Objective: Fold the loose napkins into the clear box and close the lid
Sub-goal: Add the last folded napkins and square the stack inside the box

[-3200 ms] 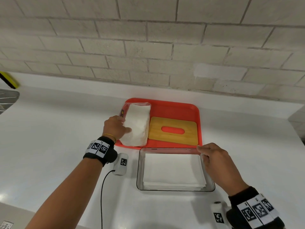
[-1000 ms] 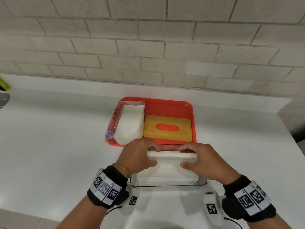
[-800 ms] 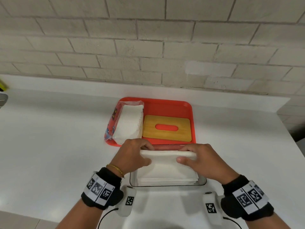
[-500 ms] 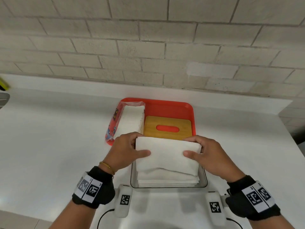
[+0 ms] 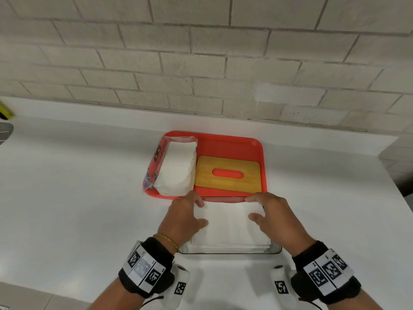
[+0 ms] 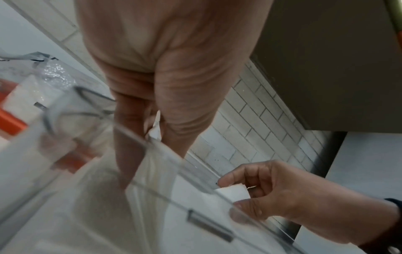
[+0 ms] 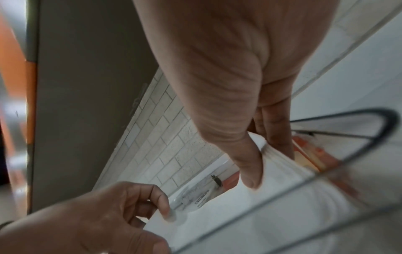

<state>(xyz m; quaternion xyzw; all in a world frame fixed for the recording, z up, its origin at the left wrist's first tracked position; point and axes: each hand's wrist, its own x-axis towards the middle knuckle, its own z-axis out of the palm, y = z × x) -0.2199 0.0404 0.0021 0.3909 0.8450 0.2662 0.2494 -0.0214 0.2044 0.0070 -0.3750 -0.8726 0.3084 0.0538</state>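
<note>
A stack of white napkins (image 5: 228, 227) lies in the clear box (image 5: 275, 250) at the near edge of the counter. My left hand (image 5: 202, 212) pinches the stack's far left corner, thumb on top and fingers behind. My right hand (image 5: 250, 208) pinches the far right corner the same way. The right wrist view shows the thumb pressing on the napkins (image 7: 282, 173) with the fingers behind their edge. In the left wrist view the fingers (image 6: 128, 137) reach down inside the box wall. The bamboo lid (image 5: 205, 175), with an oval slot, lies on the orange tray (image 5: 223, 142) just behind the box.
An opened plastic pack of napkins (image 5: 176, 171) lies on the tray's left side, beside the lid. A brick wall rises behind the white counter (image 5: 78, 198). A dark object sits at the far left edge (image 5: 5, 128).
Half a second ago both hands held the stack's far edge raised above the box. They have since lowered it, and the napkins now lie flat inside.
</note>
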